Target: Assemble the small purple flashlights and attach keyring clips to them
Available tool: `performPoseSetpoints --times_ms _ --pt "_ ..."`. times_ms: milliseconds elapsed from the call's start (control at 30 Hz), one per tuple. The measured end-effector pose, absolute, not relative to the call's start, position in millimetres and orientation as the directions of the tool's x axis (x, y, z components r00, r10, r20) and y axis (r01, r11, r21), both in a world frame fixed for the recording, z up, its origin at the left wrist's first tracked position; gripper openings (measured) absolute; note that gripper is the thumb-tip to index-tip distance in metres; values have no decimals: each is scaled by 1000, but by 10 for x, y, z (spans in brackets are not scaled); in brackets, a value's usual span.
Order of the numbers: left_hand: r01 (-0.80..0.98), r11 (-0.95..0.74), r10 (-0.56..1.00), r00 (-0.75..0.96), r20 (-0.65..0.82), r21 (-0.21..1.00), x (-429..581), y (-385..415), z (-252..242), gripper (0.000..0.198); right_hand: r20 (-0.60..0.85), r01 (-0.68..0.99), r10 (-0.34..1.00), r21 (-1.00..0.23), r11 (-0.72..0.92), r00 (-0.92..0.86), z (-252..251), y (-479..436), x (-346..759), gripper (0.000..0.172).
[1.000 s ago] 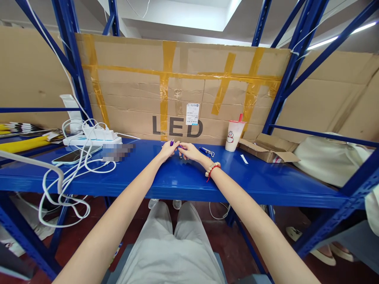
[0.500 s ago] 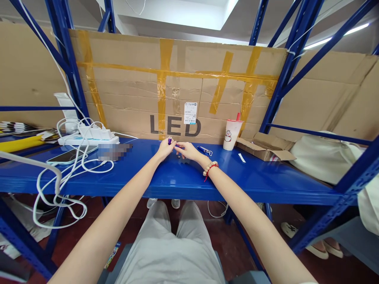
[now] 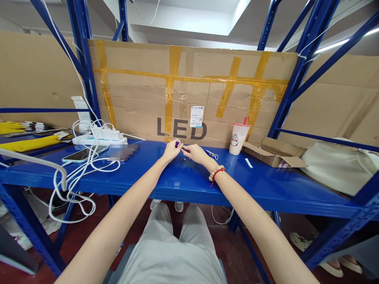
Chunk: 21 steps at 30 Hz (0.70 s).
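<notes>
Above the blue table point(image 3: 174, 185), my two hands are close together near its back. My left hand point(image 3: 171, 151) is closed around a small purple object point(image 3: 177, 144) with a silvery end; its kind is too small to make out. The fingers of my right hand point(image 3: 197, 153) pinch a thin dark purple piece point(image 3: 185, 150) pointing towards the left hand. Whether the two pieces join, I cannot tell. A tiny dark bit point(image 3: 184, 159) lies on the table below the hands. Just beyond the right hand is a blue item with a metal clip point(image 3: 212, 154).
A lidded cup point(image 3: 238, 139) with a red straw stands at the back right, beside an open cardboard box point(image 3: 274, 153) and a white strip point(image 3: 248, 163). On the left lie a phone point(image 3: 84, 154), a power strip point(image 3: 100, 138) and tangled white cables. A cardboard wall point(image 3: 142, 102) closes the back.
The view has shifted, so everything sits a little further right and lower. Both hands keep their hold on the purple pieces, with the right fingers slightly more closed.
</notes>
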<state>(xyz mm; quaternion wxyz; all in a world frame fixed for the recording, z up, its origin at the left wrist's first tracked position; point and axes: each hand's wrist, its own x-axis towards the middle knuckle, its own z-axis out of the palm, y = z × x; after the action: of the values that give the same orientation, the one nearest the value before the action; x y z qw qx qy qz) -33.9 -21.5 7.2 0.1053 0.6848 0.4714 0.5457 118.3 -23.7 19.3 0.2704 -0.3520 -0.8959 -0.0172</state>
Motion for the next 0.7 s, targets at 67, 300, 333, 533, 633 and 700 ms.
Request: performPoseSetpoints --times_ms 67,300,333,533,633,700 --pt "492 -548 769 -23 639 676 -330 -238 85 30 542 606 589 -173 776 -600 185 -201 1183 24" --pt "405 -568 785 5 620 717 -284 -339 106 31 660 510 522 -236 827 -541 184 -97 1227 27" --pt "412 -557 796 17 605 721 -281 -348 104 32 686 519 525 -245 819 -504 190 -94 1236 28" --pt "476 -494 857 127 499 727 -273 -343 70 31 713 506 579 -357 785 -395 219 -144 1211 33" --pt "457 -508 851 133 509 730 -263 -316 50 31 695 462 574 -376 803 -433 212 -174 1155 31" --pt "436 -496 860 128 494 751 -254 -304 40 30 690 443 567 -379 813 -450 205 -185 1130 30"
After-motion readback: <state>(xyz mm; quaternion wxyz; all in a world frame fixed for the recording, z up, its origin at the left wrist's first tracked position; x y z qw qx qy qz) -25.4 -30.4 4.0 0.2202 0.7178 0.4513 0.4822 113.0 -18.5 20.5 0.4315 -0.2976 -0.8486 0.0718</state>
